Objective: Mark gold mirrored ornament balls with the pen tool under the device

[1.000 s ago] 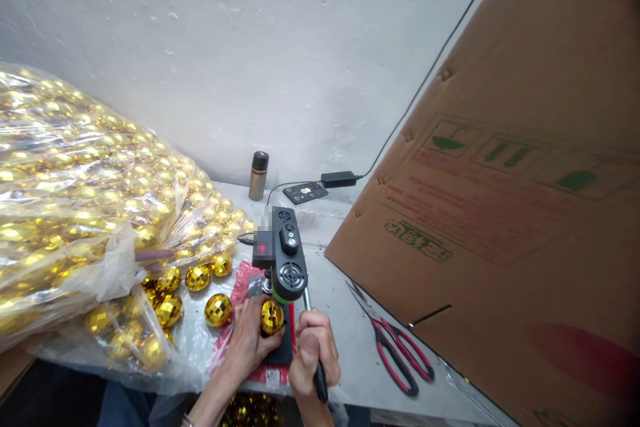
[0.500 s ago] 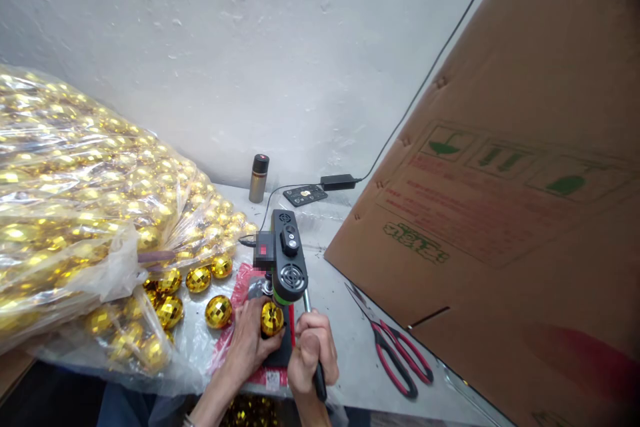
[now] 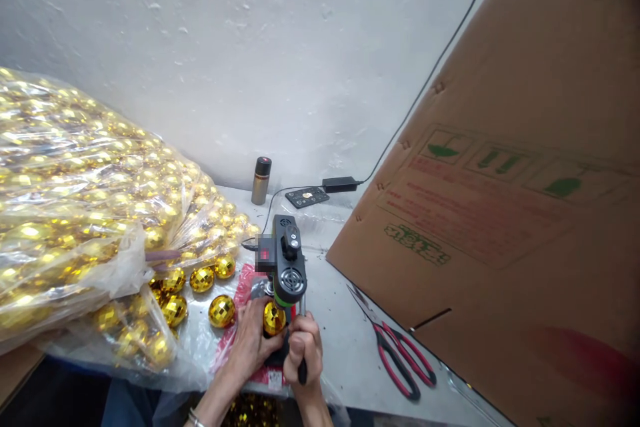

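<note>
A gold mirrored ball (image 3: 274, 318) sits beneath the head of a small black bench machine (image 3: 290, 257) with round vents and a green ring. My left hand (image 3: 251, 333) grips the ball from its left side, thumb curled round the front. Wrapped round the black-gripped metal lever (image 3: 303, 371) on the machine's right is my right hand (image 3: 305, 348), closed. Whatever contact the machine makes with the top of the ball is hidden under its head. Red plastic (image 3: 227, 340) lies under the machine's base.
A large clear bag (image 3: 90, 193) full of gold balls fills the left, with several loose balls (image 3: 221, 311) by its mouth. Red-handled scissors (image 3: 400, 353) lie beside a big cardboard box (image 3: 490, 213). Behind stand a bottle (image 3: 261, 180), a phone-like slab (image 3: 307, 197) and a power adapter (image 3: 340, 184).
My right hand has swung the lever left, closer to the machine and my left hand. The left hand stays on the ball. The whole view has shifted slightly.
</note>
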`<state>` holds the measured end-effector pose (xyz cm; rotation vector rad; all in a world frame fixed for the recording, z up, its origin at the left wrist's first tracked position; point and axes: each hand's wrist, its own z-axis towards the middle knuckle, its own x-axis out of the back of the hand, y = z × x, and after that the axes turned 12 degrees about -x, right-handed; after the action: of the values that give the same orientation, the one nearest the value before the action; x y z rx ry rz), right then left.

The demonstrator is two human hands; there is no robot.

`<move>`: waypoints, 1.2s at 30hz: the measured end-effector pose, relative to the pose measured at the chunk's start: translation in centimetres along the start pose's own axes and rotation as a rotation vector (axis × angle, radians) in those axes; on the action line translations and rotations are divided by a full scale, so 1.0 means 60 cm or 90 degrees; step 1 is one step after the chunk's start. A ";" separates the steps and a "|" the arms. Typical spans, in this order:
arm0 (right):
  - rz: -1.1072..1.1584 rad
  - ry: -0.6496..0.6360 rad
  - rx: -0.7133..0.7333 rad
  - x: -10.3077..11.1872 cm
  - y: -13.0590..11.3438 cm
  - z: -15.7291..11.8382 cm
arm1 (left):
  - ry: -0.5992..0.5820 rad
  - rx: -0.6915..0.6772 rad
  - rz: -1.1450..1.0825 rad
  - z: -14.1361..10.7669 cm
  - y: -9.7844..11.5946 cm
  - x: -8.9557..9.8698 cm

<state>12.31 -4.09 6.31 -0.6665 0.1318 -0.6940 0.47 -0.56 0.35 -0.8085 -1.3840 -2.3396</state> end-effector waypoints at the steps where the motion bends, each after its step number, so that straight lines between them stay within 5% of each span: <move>1: 0.004 -0.007 -0.001 0.003 -0.009 0.009 | 0.005 -0.003 0.002 0.001 -0.001 -0.001; 8: 0.021 -0.068 -0.186 0.029 -0.108 0.110 | -0.007 -0.060 0.042 -0.039 -0.008 0.004; 13: 0.039 -0.059 -0.181 0.025 -0.109 0.106 | 0.054 -0.139 0.153 -0.092 -0.031 0.052; 17: 0.042 -0.046 -0.161 0.019 -0.098 0.085 | 0.169 0.028 0.300 -0.067 -0.046 0.098; 21: 0.049 -0.049 -0.145 0.021 -0.095 0.085 | 0.100 0.149 0.282 -0.025 -0.047 0.115; 30: 0.025 -0.086 -0.185 0.029 -0.124 0.131 | 0.155 0.182 -0.271 -0.002 -0.005 0.073; 36: 0.031 -0.087 -0.182 0.028 -0.127 0.137 | 0.099 0.133 -0.203 -0.017 0.014 0.033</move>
<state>12.09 -5.21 17.61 -0.9789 0.1212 -0.5851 -0.97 -1.80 1.76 -0.3603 -1.7558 -2.3660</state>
